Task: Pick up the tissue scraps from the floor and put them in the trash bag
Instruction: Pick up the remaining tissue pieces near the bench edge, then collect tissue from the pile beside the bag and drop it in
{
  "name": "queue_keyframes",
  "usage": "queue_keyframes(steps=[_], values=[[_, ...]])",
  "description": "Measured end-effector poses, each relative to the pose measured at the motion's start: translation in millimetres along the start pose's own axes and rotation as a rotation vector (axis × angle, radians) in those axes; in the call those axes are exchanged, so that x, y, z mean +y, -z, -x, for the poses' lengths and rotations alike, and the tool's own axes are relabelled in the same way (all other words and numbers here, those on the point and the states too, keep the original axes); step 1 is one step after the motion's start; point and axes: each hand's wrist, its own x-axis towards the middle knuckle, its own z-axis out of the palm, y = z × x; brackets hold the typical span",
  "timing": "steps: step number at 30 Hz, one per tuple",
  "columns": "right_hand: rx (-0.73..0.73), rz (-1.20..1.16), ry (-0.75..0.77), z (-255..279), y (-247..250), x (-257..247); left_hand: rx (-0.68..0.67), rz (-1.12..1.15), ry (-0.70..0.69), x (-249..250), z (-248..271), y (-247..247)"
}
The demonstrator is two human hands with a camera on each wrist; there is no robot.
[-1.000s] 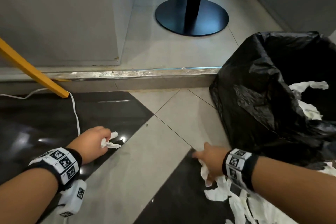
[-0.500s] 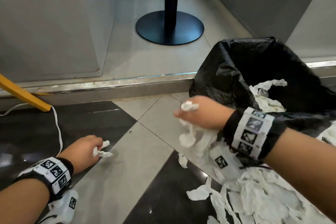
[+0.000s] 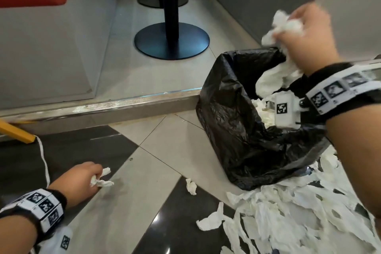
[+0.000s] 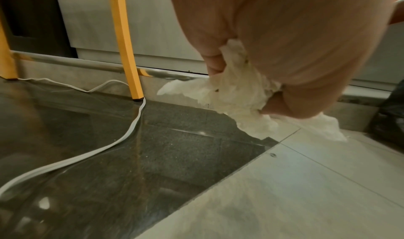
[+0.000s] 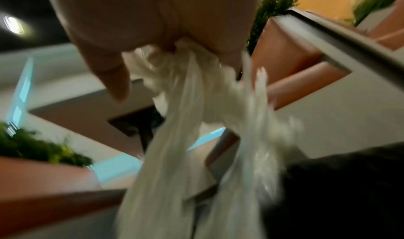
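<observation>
A black trash bag [image 3: 231, 130] stands open on the floor at the right, with white tissue inside. My right hand [image 3: 305, 33] is raised above the bag's mouth and grips a bunch of white tissue scraps [image 3: 284, 24] whose ends hang down towards the opening; the right wrist view shows the scraps [image 5: 196, 121] trailing from my curled fingers. My left hand [image 3: 82, 179] stays low near the floor at the left and holds a small crumpled tissue scrap [image 3: 102, 179], also seen as a scrap [image 4: 236, 90] between the curled fingers. Several loose scraps [image 3: 288, 212] lie in front of the bag.
A single scrap [image 3: 191, 186] lies on the dark tile between my hands. A white cable [image 4: 122, 135] runs past a yellow chair leg [image 4: 129, 44] at the left. Behind a metal-edged step [image 3: 103, 107] stands a black table base [image 3: 172, 40].
My right hand has lifted its bunch of scraps from floor level up and right, over the bag's mouth. The left hand keeps its scrap and has hardly moved.
</observation>
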Motion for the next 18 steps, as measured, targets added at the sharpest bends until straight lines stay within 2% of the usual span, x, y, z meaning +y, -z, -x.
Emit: queue_keyframes(steps=[2, 3, 4, 5, 7, 10, 14, 16, 18], values=[[-0.371, 0.299, -0.126, 3, -15, 25, -0.006, -0.008, 0.014, 4, 1, 3], [-0.512, 0.409, -0.173, 2, -17, 36, -0.009, -0.013, 0.019, 6, 2, 4], [-0.582, 0.454, -0.203, 3, -15, 41, -0.015, -0.014, 0.019, 8, 3, 7], [-0.577, 0.448, -0.202, -1, -9, 43, -0.01, -0.012, 0.013, 10, 2, 13], [-0.453, 0.399, -0.161, -8, 10, 37, 0.048, 0.004, 0.004, 19, -7, 36], [-0.266, 0.211, -0.093, -16, 46, 25, 0.187, 0.089, -0.027, 69, -30, 99], [-0.072, -0.036, -0.091, -7, 84, 15, 0.31, 0.296, -0.22, 194, -72, 189], [-0.048, -0.073, -0.12, 4, 98, 13, 0.332, 0.447, -0.298, 262, -88, 222], [-0.085, -0.06, -0.156, 16, 107, 20, 0.313, 0.513, -0.334, 323, -107, 235]])
